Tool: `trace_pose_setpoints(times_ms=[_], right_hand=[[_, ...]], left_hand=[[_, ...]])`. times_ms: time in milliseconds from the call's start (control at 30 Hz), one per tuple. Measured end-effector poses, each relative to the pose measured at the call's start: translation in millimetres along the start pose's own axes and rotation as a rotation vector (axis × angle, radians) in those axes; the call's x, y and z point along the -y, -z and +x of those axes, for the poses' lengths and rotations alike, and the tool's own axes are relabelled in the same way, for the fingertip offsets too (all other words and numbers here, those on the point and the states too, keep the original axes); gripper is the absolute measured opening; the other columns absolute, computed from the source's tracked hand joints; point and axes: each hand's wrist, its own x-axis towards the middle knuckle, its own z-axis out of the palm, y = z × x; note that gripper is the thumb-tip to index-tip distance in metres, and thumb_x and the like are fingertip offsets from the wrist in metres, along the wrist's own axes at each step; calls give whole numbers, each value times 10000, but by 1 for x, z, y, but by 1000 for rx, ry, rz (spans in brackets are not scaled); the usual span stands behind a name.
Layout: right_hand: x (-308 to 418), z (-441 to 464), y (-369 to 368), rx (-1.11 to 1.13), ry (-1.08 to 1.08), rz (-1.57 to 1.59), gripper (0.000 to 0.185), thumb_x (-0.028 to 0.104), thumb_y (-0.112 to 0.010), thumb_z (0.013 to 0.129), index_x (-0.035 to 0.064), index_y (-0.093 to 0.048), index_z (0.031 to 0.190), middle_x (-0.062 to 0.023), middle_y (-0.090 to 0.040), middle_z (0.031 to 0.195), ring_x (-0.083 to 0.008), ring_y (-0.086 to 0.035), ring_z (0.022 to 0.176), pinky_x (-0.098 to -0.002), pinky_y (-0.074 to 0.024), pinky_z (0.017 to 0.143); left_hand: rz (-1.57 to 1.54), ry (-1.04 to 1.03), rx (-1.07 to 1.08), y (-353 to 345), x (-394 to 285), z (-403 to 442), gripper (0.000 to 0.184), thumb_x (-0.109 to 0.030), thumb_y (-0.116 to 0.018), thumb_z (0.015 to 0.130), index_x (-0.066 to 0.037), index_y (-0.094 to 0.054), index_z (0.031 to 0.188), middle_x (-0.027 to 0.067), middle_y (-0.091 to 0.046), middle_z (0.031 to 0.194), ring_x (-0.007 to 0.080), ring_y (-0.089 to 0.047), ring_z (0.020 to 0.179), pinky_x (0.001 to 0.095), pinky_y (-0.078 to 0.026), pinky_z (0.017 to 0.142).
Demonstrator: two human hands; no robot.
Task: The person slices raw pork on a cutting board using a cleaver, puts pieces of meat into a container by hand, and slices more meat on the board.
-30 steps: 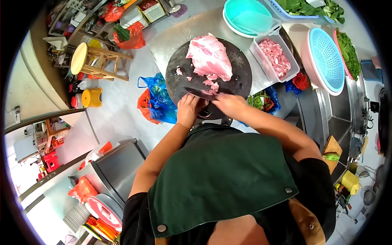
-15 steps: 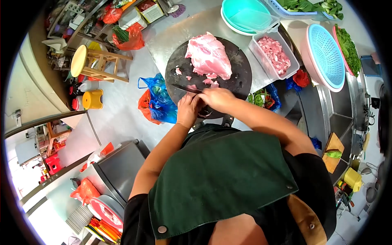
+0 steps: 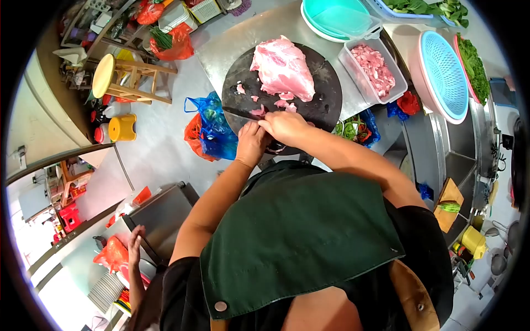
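A round dark chopping board [image 3: 326,80] bears a large piece of raw pink meat [image 3: 282,69], with small scraps beside it. My right hand [image 3: 284,128] is closed round the handle of a knife [image 3: 238,113], whose blade points left over the board's near part. Right beside it, my left hand [image 3: 252,142] lies at the board's near edge with its fingers bent, close to the blade. What is under those fingers is hidden. A bit of meat [image 3: 258,111] lies by the blade.
A clear tub of cut meat [image 3: 375,71] stands right of the board, near a teal basin [image 3: 334,16] and a blue colander [image 3: 441,69]. Blue and red bags [image 3: 215,127] are at the left. Another person's hand [image 3: 135,243] shows at lower left.
The knife and my right hand have moved left, closer to my left hand. Another person's hand and arm have come into view at the lower left.
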Motion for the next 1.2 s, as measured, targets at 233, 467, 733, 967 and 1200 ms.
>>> trace_pose_setpoints(times_ms=[233, 467, 733, 967, 1200], right_hand=[[-45, -87, 46, 0, -78, 95, 367, 367, -404, 925, 57, -600, 907, -172, -618, 856, -354, -595, 827, -439, -477, 700], [-22, -46, 30, 68, -13, 81, 415, 382, -375, 924, 44, -608, 863, -172, -634, 833, -364, -597, 829, -465, -462, 737], [-34, -80, 37, 127, -168, -29, 371, 370, -388, 921, 53, -580, 923, -164, -635, 910, -343, -604, 877, -448, -479, 752], [-36, -80, 45, 40, -6, 157, 390, 359, -409, 927, 18, -589, 866, -214, -611, 819, -404, -582, 798, -468, -458, 709], [-8, 11, 10, 104, 72, 1, 366, 339, -357, 894, 78, -603, 968, -185, -620, 942, -361, -586, 920, -456, -442, 820]], left_hand=[[-36, -9, -85, -6, -1, -7, 279, -199, -625, 763, -171, -588, 1038, 11, -525, 1099, 264, -488, 1081, 394, -384, 867], [-57, -60, -123, 0, -3, 5, 285, -136, -652, 693, -125, -606, 973, 37, -554, 995, 272, -527, 976, 384, -420, 800], [-44, -99, -216, 2, -7, 5, 259, -211, -691, 719, -168, -618, 963, 22, -562, 963, 277, -557, 920, 387, -456, 724], [-64, -146, -243, 4, -6, 5, 285, -28, -659, 611, -114, -625, 881, 49, -576, 901, 282, -580, 882, 391, -481, 738], [-32, -173, -175, 4, 0, 8, 257, -32, -647, 629, -94, -627, 878, 66, -581, 905, 288, -569, 854, 381, -467, 721]])
